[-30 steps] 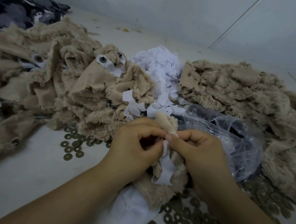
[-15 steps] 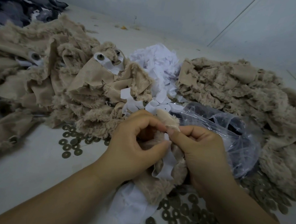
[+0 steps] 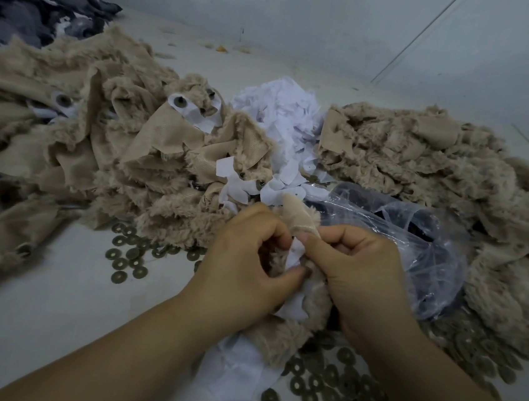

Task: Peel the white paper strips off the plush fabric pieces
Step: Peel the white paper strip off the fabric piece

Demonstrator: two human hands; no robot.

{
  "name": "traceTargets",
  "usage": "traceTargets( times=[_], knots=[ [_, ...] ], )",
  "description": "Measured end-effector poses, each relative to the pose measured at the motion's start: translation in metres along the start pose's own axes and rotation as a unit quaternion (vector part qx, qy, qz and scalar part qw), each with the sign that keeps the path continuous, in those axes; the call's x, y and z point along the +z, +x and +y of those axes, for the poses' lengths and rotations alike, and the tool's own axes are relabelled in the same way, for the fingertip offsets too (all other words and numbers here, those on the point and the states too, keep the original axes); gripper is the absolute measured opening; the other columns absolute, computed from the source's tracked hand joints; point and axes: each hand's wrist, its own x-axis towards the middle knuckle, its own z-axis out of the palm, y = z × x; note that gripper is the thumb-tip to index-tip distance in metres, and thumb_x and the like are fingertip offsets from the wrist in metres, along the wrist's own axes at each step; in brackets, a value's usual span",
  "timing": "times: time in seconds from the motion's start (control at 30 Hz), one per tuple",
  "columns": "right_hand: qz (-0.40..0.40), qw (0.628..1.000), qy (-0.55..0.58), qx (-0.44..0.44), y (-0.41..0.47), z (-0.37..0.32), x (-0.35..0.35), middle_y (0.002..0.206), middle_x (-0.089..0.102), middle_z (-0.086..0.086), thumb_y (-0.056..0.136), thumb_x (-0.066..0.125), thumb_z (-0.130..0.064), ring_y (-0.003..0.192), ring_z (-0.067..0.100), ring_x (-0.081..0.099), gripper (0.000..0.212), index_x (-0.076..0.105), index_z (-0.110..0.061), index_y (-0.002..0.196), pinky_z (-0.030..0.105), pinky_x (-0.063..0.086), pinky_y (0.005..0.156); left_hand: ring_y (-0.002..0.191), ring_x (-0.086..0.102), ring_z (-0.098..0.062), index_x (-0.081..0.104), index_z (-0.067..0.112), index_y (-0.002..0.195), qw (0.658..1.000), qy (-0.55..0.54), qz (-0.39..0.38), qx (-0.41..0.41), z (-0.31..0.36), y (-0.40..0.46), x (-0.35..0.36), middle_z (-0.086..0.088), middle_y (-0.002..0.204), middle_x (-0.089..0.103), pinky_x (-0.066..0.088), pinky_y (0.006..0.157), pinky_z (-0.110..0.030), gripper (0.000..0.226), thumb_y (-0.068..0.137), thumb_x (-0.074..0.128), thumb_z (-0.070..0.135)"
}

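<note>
1. Just beyond the grip: scattered paper scraps (image 3: pixel 277 190), lying against the front of a tan plush heap (image 3: pixel 116 139) that spreads away to the left, some of its pieces carrying white strips with metal rings.
2. Farther behind the grip: a pile of peeled white paper (image 3: pixel 282 110), wedged between the left heap and a second plush heap (image 3: pixel 423 164) off to the right.
3. Right of the grip, touching the right hand's back: a clear plastic bag (image 3: pixel 415 242), crumpled and open, with dark contents showing through; what they are cannot be told.
4. Left of the grip, on the pale floor (image 3: pixel 31 323): a loose cluster of washers (image 3: pixel 130 251). Below and right of the grip: many more washers (image 3: pixel 327 396), partly hidden by the right forearm.
5. Under the grip: more white paper (image 3: pixel 235 373) flat on the floor.
6. Far up left: dark grey fabric (image 3: pixel 25 8) by the wall.
7. At the grip itself: plush piece (image 3: pixel 298 210) held up between both hands, its tip standing above the knuckles. Left hand (image 3: pixel 243 263) curled, thumb and fingers pinching the white strip (image 3: pixel 294 257). Right hand (image 3: pixel 360 272) curled round the piece, thumb pressed at the strip's upper edge.
</note>
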Motion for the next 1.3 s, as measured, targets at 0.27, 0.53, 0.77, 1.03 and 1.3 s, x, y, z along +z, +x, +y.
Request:
traceTargets(
  times=[0.27,0.53,0.77,1.03,1.3],
  knots=[
    [0.001,1.0,0.008,-0.004,0.0001,0.0002,0.0022,0.071,0.075,0.013,0.078,0.081,-0.007,0.065,0.026,0.074,0.007,0.075,-0.003,0.078,0.027,0.059,0.056,0.065,0.054,-0.012,0.063,0.008,0.071,1.0,-0.005,0.021,-0.009,-0.0009,-0.0019,0.0019,0.001,0.07,0.057,0.045,0.057,-0.028,0.014,0.078,0.076,0.01],
    [0.009,1.0,0.011,0.0,0.0006,0.0005,-0.0013,0.071,0.075,0.013,0.08,0.079,-0.006,0.063,0.024,0.073,0.006,0.075,-0.004,0.077,0.028,0.059,0.055,0.063,0.056,-0.013,0.064,0.014,0.083,0.999,-0.034,-0.007,-0.027,0.0007,-0.0038,0.0005,0.006,0.071,0.058,0.048,0.055,-0.034,0.004,0.08,0.065,0.011],
    [0.017,1.0,0.001,0.004,0.0034,0.0024,-0.0013,0.072,0.076,0.011,0.08,0.08,-0.008,0.067,0.026,0.074,0.005,0.075,-0.005,0.078,0.032,0.062,0.058,0.059,0.059,-0.014,0.069,0.011,0.078,0.99,-0.131,0.013,-0.056,0.0033,-0.0032,-0.0026,0.001,0.069,0.064,0.05,0.053,-0.029,0.012,0.079,0.062,0.001],
    [0.022,1.0,0.011,0.013,0.0027,0.0026,-0.0013,0.071,0.076,0.011,0.079,0.08,-0.008,0.063,0.024,0.074,0.006,0.075,-0.007,0.076,0.029,0.059,0.054,0.062,0.066,-0.018,0.074,0.022,0.076,0.973,-0.169,0.043,-0.15,-0.0001,0.0008,-0.0038,0.003,0.07,0.071,0.056,0.057,-0.021,0.027,0.08,0.073,-0.004],
    [0.026,1.0,0.007,0.008,0.0039,0.0036,-0.001,0.071,0.076,0.01,0.079,0.08,-0.006,0.064,0.023,0.074,0.006,0.075,-0.008,0.076,0.027,0.058,0.055,0.063,0.064,-0.018,0.074,0.021,0.081,0.967,-0.177,0.004,-0.184,-0.0004,0.0014,-0.0077,0.002,0.07,0.07,0.055,0.059,-0.018,0.023,0.077,0.079,-0.001]
  ],
)
